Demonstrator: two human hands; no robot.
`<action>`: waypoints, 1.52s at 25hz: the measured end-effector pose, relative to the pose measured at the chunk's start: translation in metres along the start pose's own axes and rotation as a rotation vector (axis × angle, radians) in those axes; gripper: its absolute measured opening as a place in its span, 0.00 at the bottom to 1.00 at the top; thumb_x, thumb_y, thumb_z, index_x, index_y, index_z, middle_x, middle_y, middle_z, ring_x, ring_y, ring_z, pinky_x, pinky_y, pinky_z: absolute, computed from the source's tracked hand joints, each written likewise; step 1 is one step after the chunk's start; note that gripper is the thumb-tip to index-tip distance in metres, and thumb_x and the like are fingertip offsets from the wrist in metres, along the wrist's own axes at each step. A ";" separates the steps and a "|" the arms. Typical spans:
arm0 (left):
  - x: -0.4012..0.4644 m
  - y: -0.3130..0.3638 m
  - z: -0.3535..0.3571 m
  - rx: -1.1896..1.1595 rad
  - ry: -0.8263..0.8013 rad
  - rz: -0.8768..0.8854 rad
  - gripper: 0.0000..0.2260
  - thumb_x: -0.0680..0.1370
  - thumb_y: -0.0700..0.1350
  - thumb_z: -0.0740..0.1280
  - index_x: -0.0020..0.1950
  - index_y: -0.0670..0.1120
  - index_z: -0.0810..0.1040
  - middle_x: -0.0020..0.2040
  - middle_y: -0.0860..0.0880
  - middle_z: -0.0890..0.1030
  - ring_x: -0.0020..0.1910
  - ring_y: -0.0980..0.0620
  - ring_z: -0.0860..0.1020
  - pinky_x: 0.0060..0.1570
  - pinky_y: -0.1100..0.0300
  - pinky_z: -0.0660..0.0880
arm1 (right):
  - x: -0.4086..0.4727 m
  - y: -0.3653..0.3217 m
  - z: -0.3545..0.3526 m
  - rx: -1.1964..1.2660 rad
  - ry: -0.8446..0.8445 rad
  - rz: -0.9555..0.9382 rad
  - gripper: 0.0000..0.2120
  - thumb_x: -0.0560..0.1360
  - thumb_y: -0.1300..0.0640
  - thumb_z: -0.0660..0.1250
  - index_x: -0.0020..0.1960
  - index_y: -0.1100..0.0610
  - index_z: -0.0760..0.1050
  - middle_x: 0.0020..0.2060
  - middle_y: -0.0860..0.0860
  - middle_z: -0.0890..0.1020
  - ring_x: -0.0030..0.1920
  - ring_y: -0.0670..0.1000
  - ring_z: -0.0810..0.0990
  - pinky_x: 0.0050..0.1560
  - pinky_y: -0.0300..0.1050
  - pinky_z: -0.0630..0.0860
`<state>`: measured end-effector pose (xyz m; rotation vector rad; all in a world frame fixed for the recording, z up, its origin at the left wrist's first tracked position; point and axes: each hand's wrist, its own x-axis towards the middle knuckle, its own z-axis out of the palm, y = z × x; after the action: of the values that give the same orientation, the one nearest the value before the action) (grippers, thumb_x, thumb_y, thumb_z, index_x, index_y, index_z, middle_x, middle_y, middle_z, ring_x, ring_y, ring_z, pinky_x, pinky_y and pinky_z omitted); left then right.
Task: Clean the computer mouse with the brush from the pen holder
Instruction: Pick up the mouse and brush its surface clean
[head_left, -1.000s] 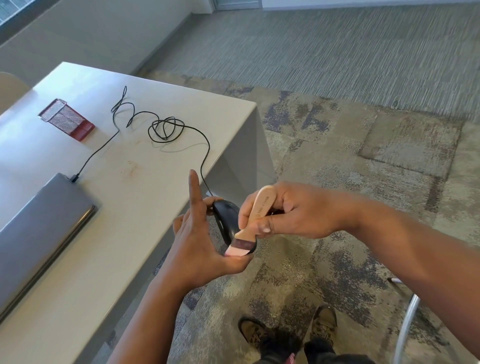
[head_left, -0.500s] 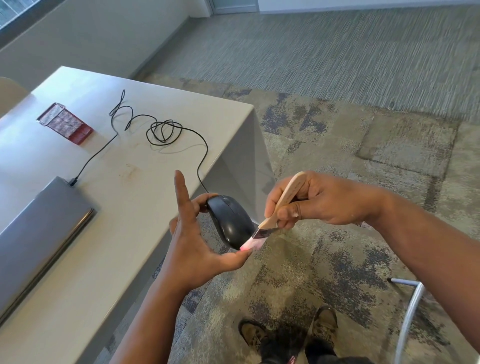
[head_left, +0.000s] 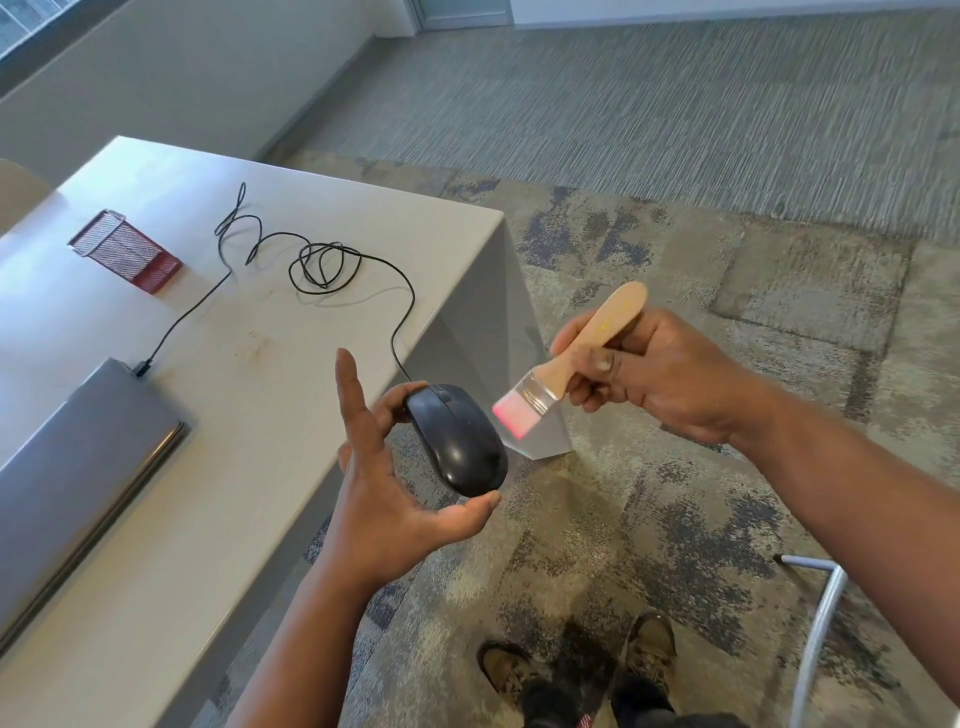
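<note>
My left hand (head_left: 384, 499) holds a black wired computer mouse (head_left: 457, 439) off the table's right edge, thumb at its near end, fingers behind its far end, index finger sticking up. My right hand (head_left: 644, 374) grips the wooden handle of a flat brush (head_left: 571, 358) with pink bristles. The bristles hang just right of the mouse, a small gap from its side. A red mesh pen holder (head_left: 124, 252) lies on its side at the table's far left.
The mouse cable (head_left: 322, 265) coils on the white table (head_left: 249, 467) and plugs into a shut grey laptop (head_left: 78, 457) at the near left. Patterned carpet, my shoes (head_left: 576, 670) and a metal chair leg (head_left: 815, 634) are below right.
My right hand has drawn the brush up and to the right, off the mouse's near end. My left hand has turned the mouse so its top faces up more fully.
</note>
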<state>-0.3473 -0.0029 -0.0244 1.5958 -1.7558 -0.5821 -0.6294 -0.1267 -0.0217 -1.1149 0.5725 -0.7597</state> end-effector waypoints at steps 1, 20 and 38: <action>0.000 0.000 0.001 0.002 -0.003 0.002 0.71 0.64 0.60 0.85 0.86 0.63 0.31 0.73 0.47 0.78 0.74 0.44 0.77 0.77 0.31 0.67 | -0.001 0.001 0.003 0.111 0.000 -0.017 0.08 0.75 0.57 0.72 0.53 0.58 0.84 0.40 0.58 0.85 0.40 0.52 0.84 0.41 0.43 0.82; -0.006 -0.002 -0.002 0.063 0.034 0.066 0.71 0.64 0.68 0.84 0.88 0.57 0.34 0.74 0.52 0.75 0.74 0.53 0.76 0.77 0.45 0.66 | -0.011 -0.016 0.028 -0.611 -0.310 -0.106 0.08 0.78 0.63 0.72 0.50 0.51 0.85 0.40 0.51 0.84 0.42 0.57 0.81 0.43 0.52 0.79; -0.003 -0.007 -0.006 0.152 0.031 0.058 0.72 0.62 0.64 0.84 0.89 0.53 0.35 0.71 0.51 0.78 0.70 0.59 0.76 0.72 0.75 0.54 | -0.007 -0.006 0.032 -0.541 -0.216 -0.086 0.04 0.78 0.62 0.72 0.51 0.55 0.83 0.42 0.50 0.86 0.43 0.53 0.84 0.43 0.44 0.80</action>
<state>-0.3386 0.0001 -0.0258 1.6404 -1.8539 -0.4029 -0.6117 -0.1045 -0.0050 -1.7077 0.5626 -0.5578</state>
